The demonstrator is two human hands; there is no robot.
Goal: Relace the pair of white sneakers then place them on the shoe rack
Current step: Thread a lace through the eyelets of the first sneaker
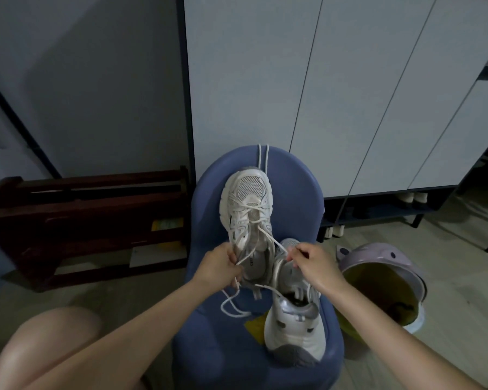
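Two white sneakers were laid on one blue chair. One lace end was pinched by the left hand, the other lace end by the right hand. One dark shoe rack was seen far left.

I see a white mesh-toed sneaker lying on a rounded blue upholstered chair, toe pointing far. My left hand pinches one end of its thin white lace; my right hand pinches the other. A second white-and-silver sneaker lies nearer, toe toward me. A dark wooden shoe rack stands left.
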